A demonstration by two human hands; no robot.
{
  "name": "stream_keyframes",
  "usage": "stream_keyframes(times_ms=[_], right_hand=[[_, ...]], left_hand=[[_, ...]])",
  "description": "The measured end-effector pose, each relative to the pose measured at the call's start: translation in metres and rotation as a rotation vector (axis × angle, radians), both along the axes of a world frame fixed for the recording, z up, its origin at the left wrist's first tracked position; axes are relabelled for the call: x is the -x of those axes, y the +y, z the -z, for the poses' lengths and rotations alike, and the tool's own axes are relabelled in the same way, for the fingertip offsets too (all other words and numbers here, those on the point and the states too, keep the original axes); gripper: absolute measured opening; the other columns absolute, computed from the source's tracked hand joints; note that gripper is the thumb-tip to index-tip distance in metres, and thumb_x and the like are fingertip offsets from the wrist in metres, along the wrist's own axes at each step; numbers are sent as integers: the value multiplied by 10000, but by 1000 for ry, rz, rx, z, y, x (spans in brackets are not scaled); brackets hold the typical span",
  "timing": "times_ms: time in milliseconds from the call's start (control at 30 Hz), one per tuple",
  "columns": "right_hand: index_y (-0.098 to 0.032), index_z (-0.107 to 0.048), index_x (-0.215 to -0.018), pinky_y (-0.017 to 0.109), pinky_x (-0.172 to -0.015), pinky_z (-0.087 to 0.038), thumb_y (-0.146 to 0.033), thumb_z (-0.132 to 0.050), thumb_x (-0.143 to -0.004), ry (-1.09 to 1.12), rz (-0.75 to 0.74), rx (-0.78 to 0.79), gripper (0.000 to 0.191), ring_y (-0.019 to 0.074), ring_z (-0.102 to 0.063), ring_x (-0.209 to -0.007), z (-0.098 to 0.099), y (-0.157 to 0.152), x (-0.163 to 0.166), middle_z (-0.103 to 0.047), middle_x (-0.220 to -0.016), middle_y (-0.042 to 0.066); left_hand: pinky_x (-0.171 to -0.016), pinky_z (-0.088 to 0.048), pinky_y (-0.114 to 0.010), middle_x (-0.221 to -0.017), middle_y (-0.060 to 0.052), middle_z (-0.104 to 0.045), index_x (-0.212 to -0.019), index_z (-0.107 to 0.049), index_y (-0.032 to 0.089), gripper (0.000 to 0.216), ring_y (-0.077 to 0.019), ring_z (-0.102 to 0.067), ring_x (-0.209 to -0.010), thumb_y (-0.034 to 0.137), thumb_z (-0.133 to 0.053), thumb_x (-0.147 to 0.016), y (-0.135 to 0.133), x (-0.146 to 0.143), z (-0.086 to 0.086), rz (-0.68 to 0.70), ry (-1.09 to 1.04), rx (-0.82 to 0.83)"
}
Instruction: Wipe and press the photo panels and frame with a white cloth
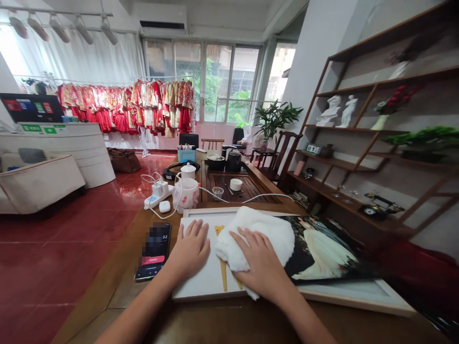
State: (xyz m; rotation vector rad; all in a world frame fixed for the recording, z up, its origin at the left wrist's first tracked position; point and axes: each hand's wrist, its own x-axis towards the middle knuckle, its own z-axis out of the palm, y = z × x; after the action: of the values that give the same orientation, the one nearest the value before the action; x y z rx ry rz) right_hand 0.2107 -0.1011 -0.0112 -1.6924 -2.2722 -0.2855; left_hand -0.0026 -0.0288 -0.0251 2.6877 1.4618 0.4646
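A white-faced framed panel (186,283) lies flat on the wooden table in front of me. My left hand (192,248) rests palm down on its left part, fingers apart, holding nothing. Bunched under my right hand (263,265) is a fluffy white towel (274,234); the fingers curve over it and the thumb lies along its near edge. A gold shape with tapering strips (224,276) shows on the panel, partly covered by the towel. To the right lies a dark photo print (324,253) with a white gown, over a pale wooden frame (390,301).
A phone (154,251) lies left of the panel. Beyond it are a power strip (158,193), a pink-patterned container (185,196), a tea tray (251,191) with a small white cup (235,184), and a white cable (265,195). Shelves (358,167) stand at the right.
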Motion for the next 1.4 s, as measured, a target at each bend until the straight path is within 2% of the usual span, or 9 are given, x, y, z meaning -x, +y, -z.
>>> stream_keyframes(times_ms=[200,533,633,933,1033,1167,1400], right_hand=[[-200,-445,-1385,485,-1071,-220,-353,-610,-677,13,20,-10,743,332,-377,-1256,-1,14,2,-438,-1416,146],[-220,-383,-1421,486,-1083,-206,-269,-579,-637,-30,-20,-39,810,318,-351,-1290,5,-27,-2,-415,-1439,109],[-220,-388,-1418,483,-1081,-209,-273,-584,-631,-36,-24,-30,813,318,-356,-1284,3,-30,-4,-423,-1433,109],[-204,-446,-1385,488,-1058,-224,-376,-594,-706,10,-18,1,716,331,-381,-1248,-3,8,-2,-435,-1415,151],[-177,-466,-1366,506,-1046,-226,-349,-599,-699,48,-51,7,701,344,-392,-1231,-4,18,-2,-447,-1400,170],[-188,-477,-1352,483,-1037,-253,-256,-521,-744,82,-117,10,613,310,-421,-1213,-6,20,-8,-522,-1343,124],[-197,-427,-1378,454,-1032,-299,-179,-407,-769,205,-212,-34,610,264,-449,-1202,-3,17,-23,-541,-1326,81]], left_hand=[[-1130,-157,-557,-1513,-92,-321,-1422,-371,210,490,-268,-220,-1412,369,-258,-973,1,0,1,4,-3,-3],[-1125,-163,-559,-1509,-88,-330,-1424,-365,222,487,-265,-224,-1411,369,-254,-972,1,0,-1,2,-14,-21],[-1125,-169,-555,-1508,-89,-331,-1423,-368,218,490,-266,-224,-1411,369,-254,-971,0,0,-1,-4,-10,-16],[-1126,-163,-563,-1512,-92,-324,-1419,-374,202,492,-267,-223,-1411,359,-252,-969,0,-1,-2,-1,-1,-5],[-1125,-168,-562,-1517,-91,-314,-1421,-372,203,494,-268,-215,-1413,365,-248,-971,-1,0,-2,-4,-3,4],[-1127,-167,-553,-1516,-89,-315,-1422,-371,211,492,-268,-215,-1413,368,-248,-972,-1,0,-2,2,-8,2],[-1132,-154,-542,-1514,-81,-321,-1424,-368,224,490,-262,-206,-1416,374,-250,-973,0,0,-1,-1,-15,-3]])
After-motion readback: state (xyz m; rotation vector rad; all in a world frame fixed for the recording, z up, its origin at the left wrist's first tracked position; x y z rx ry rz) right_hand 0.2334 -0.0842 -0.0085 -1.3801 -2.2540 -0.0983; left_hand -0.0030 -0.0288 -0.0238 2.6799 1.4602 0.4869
